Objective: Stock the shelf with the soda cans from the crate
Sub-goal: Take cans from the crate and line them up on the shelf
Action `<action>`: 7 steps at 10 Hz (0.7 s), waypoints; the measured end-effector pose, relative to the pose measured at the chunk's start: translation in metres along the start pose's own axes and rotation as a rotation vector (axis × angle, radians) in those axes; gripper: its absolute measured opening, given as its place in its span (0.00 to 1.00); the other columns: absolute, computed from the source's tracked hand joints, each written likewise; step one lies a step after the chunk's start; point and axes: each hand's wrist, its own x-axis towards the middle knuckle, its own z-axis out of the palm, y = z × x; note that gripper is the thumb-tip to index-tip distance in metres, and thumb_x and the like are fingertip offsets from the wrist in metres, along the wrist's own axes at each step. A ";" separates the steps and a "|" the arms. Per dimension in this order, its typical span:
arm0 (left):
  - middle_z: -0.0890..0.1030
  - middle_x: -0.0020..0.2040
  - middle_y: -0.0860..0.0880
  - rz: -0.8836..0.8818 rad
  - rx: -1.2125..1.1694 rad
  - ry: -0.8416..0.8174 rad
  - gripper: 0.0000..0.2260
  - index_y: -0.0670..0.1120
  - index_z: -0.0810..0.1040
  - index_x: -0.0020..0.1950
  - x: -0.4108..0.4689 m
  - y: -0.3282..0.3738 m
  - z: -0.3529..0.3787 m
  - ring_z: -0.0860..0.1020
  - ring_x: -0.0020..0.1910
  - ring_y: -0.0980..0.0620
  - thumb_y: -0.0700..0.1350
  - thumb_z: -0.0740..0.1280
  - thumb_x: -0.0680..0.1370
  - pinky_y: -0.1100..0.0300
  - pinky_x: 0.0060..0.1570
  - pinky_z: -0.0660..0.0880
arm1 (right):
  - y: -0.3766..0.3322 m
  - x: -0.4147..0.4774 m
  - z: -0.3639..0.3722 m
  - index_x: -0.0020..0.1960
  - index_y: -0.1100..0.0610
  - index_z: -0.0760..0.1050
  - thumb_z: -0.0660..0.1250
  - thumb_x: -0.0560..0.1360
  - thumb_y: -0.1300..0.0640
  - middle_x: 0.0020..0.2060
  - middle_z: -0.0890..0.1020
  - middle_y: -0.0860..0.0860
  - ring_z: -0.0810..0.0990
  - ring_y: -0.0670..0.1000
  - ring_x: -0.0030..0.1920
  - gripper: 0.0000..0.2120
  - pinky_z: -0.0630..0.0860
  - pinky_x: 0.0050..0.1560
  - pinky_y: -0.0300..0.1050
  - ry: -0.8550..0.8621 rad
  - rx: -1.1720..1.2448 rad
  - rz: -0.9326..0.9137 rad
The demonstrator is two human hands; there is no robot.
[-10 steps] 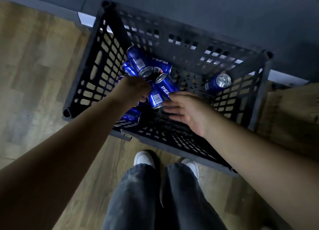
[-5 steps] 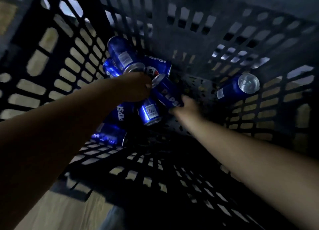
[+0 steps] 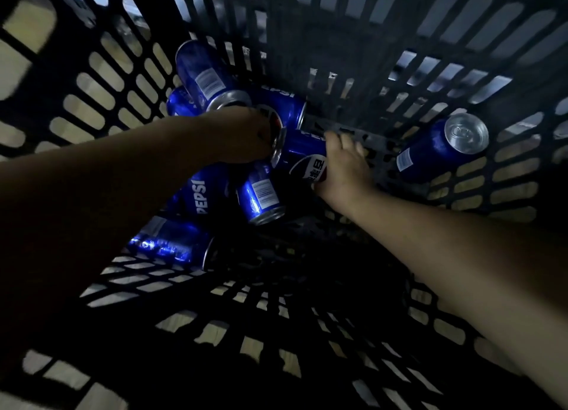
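I look down into a black slatted crate (image 3: 338, 40) holding several blue Pepsi soda cans. My right hand (image 3: 344, 170) grips a can (image 3: 302, 153) lying on its side in the middle of the pile. My left hand (image 3: 242, 136) is curled over a neighbouring can (image 3: 284, 105) just left of it; its fingertips are hidden behind the hand. More cans lie around and under my hands: one at the top (image 3: 204, 74), one with its logo up (image 3: 201, 196), one label up (image 3: 261, 194) and one at the lower left (image 3: 172, 245). No shelf is in view.
A single can (image 3: 439, 148) leans in the crate's right corner, apart from the pile. Crate walls rise close on all sides. The crate floor (image 3: 307, 256) in front of the pile is dark, and wood flooring (image 3: 30, 25) shows through the slats.
The camera has dropped deeper into the crate. My right hand has closed round the middle can and turned it. My left hand has stayed on the pile.
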 end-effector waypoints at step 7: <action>0.82 0.46 0.40 -0.257 -0.544 0.328 0.09 0.40 0.80 0.47 -0.021 -0.002 0.002 0.80 0.47 0.43 0.38 0.61 0.78 0.50 0.55 0.77 | -0.009 -0.043 -0.039 0.64 0.59 0.64 0.76 0.65 0.56 0.62 0.68 0.54 0.67 0.55 0.62 0.33 0.67 0.59 0.44 0.163 0.479 0.250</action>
